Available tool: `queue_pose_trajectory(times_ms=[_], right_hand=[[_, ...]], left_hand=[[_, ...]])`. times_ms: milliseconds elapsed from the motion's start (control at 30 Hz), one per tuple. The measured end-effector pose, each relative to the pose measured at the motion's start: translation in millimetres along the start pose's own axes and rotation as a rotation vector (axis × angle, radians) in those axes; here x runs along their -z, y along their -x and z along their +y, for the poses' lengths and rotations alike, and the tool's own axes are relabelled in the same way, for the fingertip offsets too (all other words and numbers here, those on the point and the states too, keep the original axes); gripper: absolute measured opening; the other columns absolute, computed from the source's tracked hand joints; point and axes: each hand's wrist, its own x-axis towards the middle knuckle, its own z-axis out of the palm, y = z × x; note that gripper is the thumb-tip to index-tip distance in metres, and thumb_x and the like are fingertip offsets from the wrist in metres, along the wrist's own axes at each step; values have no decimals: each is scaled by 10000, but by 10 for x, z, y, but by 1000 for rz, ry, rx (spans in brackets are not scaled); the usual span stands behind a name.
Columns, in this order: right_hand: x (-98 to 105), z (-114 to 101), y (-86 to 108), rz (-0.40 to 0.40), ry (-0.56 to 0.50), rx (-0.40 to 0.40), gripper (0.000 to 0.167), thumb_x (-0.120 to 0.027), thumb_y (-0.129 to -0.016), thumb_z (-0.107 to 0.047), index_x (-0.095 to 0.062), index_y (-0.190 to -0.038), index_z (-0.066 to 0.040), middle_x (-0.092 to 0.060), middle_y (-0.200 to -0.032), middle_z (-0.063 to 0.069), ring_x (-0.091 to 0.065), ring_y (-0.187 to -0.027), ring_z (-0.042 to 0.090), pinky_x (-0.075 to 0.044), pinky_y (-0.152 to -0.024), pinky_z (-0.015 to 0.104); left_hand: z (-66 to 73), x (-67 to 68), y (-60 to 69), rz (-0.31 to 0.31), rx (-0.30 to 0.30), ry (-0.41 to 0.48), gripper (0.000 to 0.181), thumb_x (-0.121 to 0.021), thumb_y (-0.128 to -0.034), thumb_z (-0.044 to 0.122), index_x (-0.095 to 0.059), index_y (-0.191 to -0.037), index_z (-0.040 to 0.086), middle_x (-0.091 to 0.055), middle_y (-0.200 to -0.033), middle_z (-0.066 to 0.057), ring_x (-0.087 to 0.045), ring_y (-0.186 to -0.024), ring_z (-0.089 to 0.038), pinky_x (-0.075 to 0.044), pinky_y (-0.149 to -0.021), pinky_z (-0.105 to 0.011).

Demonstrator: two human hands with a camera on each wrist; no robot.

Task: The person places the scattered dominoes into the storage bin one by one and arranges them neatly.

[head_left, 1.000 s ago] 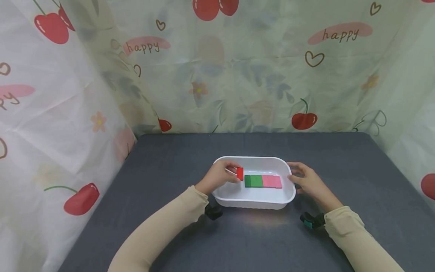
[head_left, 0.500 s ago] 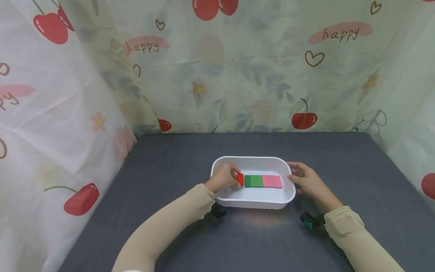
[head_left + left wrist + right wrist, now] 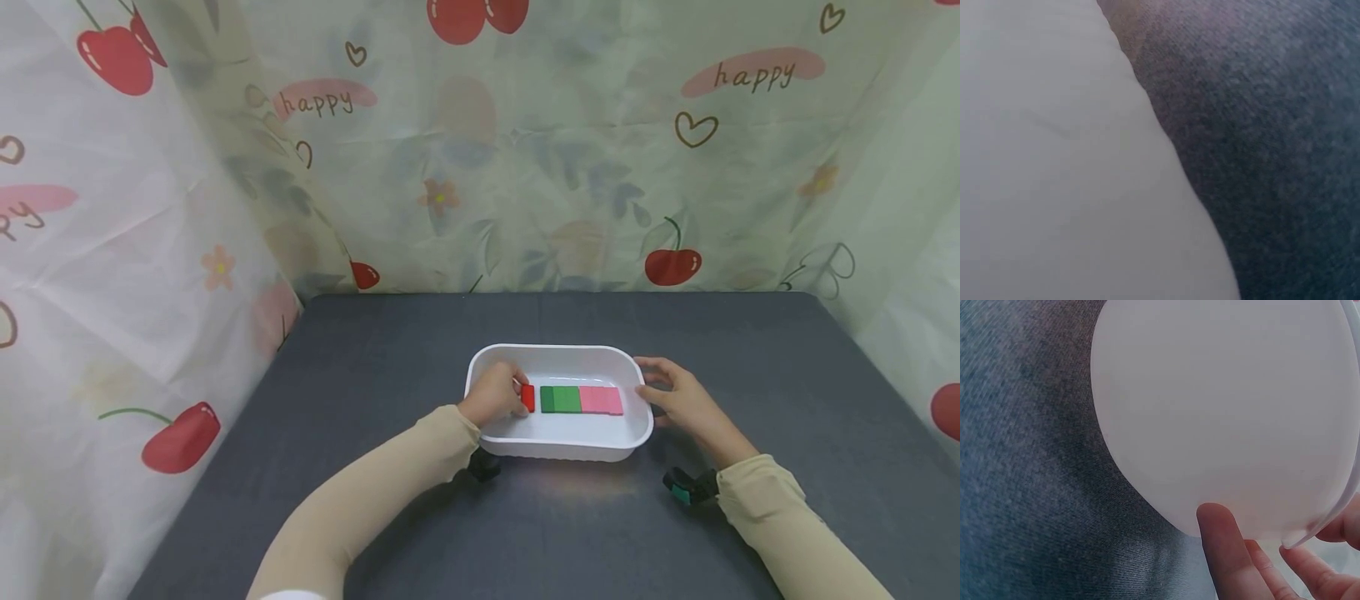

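Inside the white tray [image 3: 570,433], my left hand [image 3: 495,393] pinches a small red block [image 3: 528,398] by its ends, low over the tray's floor. Just right of it, across a narrow gap, lie green blocks [image 3: 561,400], followed by pink blocks [image 3: 602,401], all in one row. At the tray's right end my right hand [image 3: 678,404] touches the outside with loosely spread fingers. The right wrist view shows its thumb [image 3: 1222,544] against the tray's outer wall [image 3: 1222,412], other fingertips near the rim. No left fingers show in the left wrist view, only blurred tray wall [image 3: 1072,162].
The tray stands on a dark grey table [image 3: 390,358]. Behind and at both sides hang pale curtains [image 3: 510,167] printed with cherries and hearts. A black wrist device [image 3: 688,486] sits under the right sleeve and another [image 3: 484,465] under the left.
My left hand has lowered the red block into line with the row, beside the green blocks, then shifted it slightly left, widening the gap. The right hand and tray have stayed in place.
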Motion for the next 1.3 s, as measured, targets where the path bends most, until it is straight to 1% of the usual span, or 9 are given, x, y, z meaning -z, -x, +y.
queue_pose_trajectory(times_ms=[200, 367, 600, 767, 1000, 1300], right_hand=[[3, -1, -5, -3, 0, -15, 588, -565, -973, -169, -307, -1493, -70, -402, -1420, 300, -512, -1204, 457, -577, -734, 448], [5, -4, -9, -9, -2, -19, 594, -567, -973, -175, -303, -1494, -73, -397, -1425, 297, -498, -1218, 460, -574, -747, 459], [8, -19, -1, -13, 6, -27, 596, -568, -973, -177, -301, -1495, -70, -386, -1435, 300, -482, -1231, 469, -570, -762, 468], [7, -29, 6, -11, 15, -40, 600, -568, -974, -190, -298, -1497, -75, -379, -1442, 298, -479, -1234, 469, -569, -767, 467], [7, -17, 3, -10, 10, -37, 595, -567, -975, -182, -299, -1497, -80, -375, -1446, 295, -476, -1237, 470, -567, -770, 474], [9, -13, 4, -13, 0, -18, 592, -564, -976, -176, -299, -1494, -70, -369, -1448, 302, -479, -1234, 476, -574, -749, 459]], left_hand=[[-3, -10, -6, 5, -19, -58, 407, -837, -650, -37, -688, -1028, -15, -584, -767, -44, -505, -695, -150, -399, -613, -216], [-1, -12, -9, 3, -11, -56, 410, -831, -661, -42, -688, -1045, -17, -601, -785, -52, -510, -711, -152, -412, -628, -218], [2, -13, -2, -1, -18, -70, 434, -830, -653, -43, -680, -1059, -14, -619, -800, -56, -513, -719, -144, -413, -640, -220], [5, -13, -1, -9, -1, -37, 442, -832, -655, -37, -668, -1066, -24, -623, -808, -62, -519, -723, -150, -415, -627, -219], [9, -16, -5, -21, 30, 11, 443, -838, -658, -29, -669, -1068, -17, -641, -828, -73, -541, -732, -156, -436, -621, -218], [-3, -34, -34, -39, 26, 63, 446, -829, -648, -53, -675, -1064, -16, -633, -815, -52, -541, -708, -135, -426, -596, -196]])
